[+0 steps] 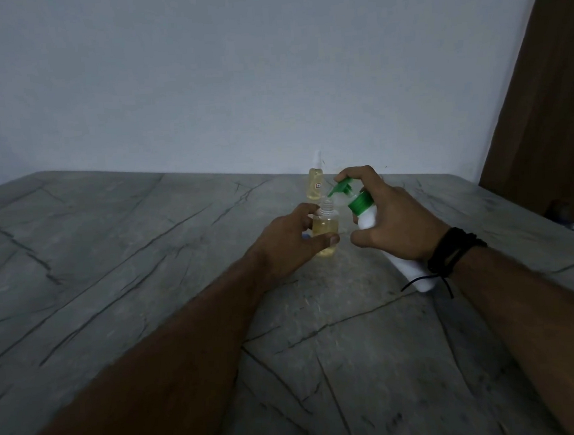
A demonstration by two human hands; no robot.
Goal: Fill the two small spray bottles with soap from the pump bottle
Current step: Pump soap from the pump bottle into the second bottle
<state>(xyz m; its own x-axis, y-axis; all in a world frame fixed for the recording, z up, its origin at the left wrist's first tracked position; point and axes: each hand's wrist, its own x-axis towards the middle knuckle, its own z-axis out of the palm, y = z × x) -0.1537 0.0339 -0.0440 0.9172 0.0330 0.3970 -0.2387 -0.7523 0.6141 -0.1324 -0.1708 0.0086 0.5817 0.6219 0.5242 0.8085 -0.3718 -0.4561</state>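
The open spray bottle [326, 229] stands on the worktop [111, 265] near its middle, cap off, threaded neck bare, and already holds pale yellow soap to roughly two thirds of its height. Your left hand [289, 239] grips it, thumb across the front and fingers round the far side, so that grip is closed on the bottle and steadies it. Your right hand [393, 215] is wrapped round the white pump bottle [368, 217], which you hold tilted with its base toward you and its green pump head [343, 187] leaning over the small bottle; your forefinger rests on top of the pump, and the spout tip sits just above the open neck. Behind, close to the wall [266, 64], the second spray bottle [316, 180] stands upright with its sprayer on and looks full of the same yellow liquid. I judge the main risk to be a miss: the neck is narrow, the spout is angled, and a hard press could throw soap past the rim onto your fingers and the worktop. Soap on the bottle would make your left grip slip. The level is high too, so another few strokes might overflow it before you notice in this dim light. Press slowly and keep the tip centred.
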